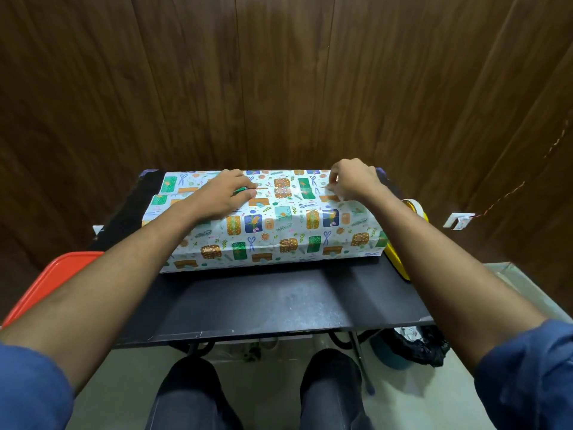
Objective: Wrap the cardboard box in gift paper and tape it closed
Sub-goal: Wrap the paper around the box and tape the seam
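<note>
A long box covered in white gift paper [279, 225] printed with small presents lies across the black table [263, 302]. The paper's two edges overlap in a seam along the top. My left hand [226, 193] lies flat on that seam near the middle, fingers straight, pressing the paper down. My right hand [350, 181] is over the seam toward the right end, its fingertips pinched together on the paper edge; whether a strip of tape is between them cannot be told. A roll of tape [415, 207] shows partly behind my right forearm.
A yellow object [397, 259] lies at the table's right edge under my right arm. An orange-red tray or lid [52, 280] sticks out at the left. A bin with a black liner [406, 349] stands below the table at right. A wooden wall is close behind.
</note>
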